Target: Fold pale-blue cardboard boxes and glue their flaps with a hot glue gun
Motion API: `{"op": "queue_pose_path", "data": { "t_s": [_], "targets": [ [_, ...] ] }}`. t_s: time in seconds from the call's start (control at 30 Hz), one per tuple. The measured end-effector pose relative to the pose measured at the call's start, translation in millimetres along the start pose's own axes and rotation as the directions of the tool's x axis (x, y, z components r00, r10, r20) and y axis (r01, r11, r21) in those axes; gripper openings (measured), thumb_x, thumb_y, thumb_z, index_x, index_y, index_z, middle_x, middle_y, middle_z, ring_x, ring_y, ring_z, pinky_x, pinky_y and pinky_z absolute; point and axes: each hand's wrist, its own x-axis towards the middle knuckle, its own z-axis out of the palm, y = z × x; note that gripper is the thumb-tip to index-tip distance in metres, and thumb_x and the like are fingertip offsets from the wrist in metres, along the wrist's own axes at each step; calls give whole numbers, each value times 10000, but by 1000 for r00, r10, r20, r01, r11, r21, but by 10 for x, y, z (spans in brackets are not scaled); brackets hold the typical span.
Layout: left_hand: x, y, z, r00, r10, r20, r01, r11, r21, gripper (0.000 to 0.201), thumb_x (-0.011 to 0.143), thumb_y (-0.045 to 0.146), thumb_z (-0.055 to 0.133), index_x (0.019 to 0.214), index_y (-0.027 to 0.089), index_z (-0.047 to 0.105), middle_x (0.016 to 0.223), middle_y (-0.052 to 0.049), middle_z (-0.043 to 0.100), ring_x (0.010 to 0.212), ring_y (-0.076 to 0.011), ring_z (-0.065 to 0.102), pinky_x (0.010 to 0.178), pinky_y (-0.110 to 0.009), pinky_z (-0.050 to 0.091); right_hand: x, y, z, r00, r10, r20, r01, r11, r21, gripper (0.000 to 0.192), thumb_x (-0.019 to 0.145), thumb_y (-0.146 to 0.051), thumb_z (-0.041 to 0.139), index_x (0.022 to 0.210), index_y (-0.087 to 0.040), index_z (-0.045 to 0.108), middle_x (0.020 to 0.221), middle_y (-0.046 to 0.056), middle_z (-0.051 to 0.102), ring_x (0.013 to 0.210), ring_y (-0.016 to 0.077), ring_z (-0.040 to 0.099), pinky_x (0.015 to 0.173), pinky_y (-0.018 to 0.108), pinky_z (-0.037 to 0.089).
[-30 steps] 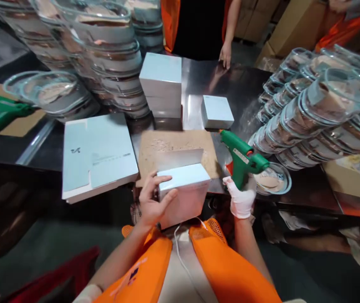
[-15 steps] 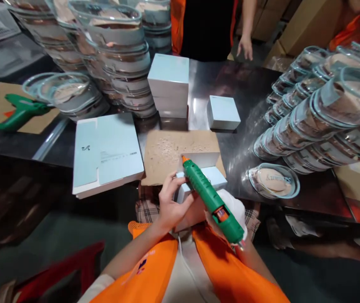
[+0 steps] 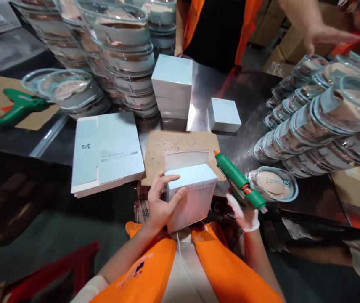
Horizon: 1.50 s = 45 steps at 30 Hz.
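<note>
My bare left hand (image 3: 163, 203) is closed around the left side of a pale blue box (image 3: 194, 195), its thumb across the near face. The box has a flap (image 3: 187, 158) raised along its far edge, over a cardboard sheet (image 3: 157, 147). In my gloved right hand (image 3: 244, 214) is a green hot glue gun (image 3: 238, 176), held to the right of the box. Its orange nozzle points forward and left, apart from the box. The glue gun partly hides the fingers of that hand.
A flat pale blue box stack (image 3: 107, 151) lies left. Taller boxes (image 3: 172, 88) and a small box (image 3: 224, 114) stand beyond. Clear oval containers (image 3: 126, 59) rise at left, others (image 3: 306, 118) lean right. A second glue gun (image 3: 19, 107) rests far left. A co-worker's hand (image 3: 328, 35) reaches in.
My right hand has moved the glue gun right, away from the flap, uncovering the box. The box sits slightly further left. The co-worker's arm has swung out over the right containers.
</note>
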Motion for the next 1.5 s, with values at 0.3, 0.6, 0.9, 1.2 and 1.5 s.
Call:
{"op": "queue_pose_path", "data": {
  "t_s": [0.3,0.6,0.9,1.2,1.5],
  "targets": [
    [33,30,-44,998,-66,8,67,991,-118,352,862,548,828,1024,237,797,1142,-73,718,1146,-265,687,878,-308,534,778,16,95,975,200,98,-200,980,-16,574,1015,-553,469,689,-179,757,505,42,673,432,176,611,484,283,549],
    [82,38,24,991,-51,125,72,983,-171,504,814,710,808,973,232,788,1123,-94,732,1157,-294,691,936,-364,560,503,-546,89,990,-23,138,4,990,143,395,804,-471,858,1109,-222,827,1078,70,837,995,244,767,900,363,620],
    [187,-28,133,997,-37,64,62,883,-466,618,866,618,825,1333,339,532,1126,-55,727,1022,-228,748,852,-326,583,500,-615,112,812,-293,504,100,922,373,774,766,-927,688,1078,-232,831,1284,109,784,1225,316,725,1061,454,580],
    [237,22,31,986,142,93,-113,959,-261,420,946,648,720,844,242,754,1056,-91,677,1082,-266,652,975,-410,542,449,-694,170,571,-592,569,562,787,255,243,995,-441,756,1192,-309,812,1428,103,728,1321,250,694,1146,465,543],
    [227,21,131,993,-7,118,46,943,-328,452,939,678,716,902,230,765,1096,-106,697,1150,-274,674,1019,-405,528,249,-338,446,868,-491,72,460,851,252,455,910,-697,740,946,-248,677,1563,119,527,1217,302,729,1073,505,590]
  ]
}}
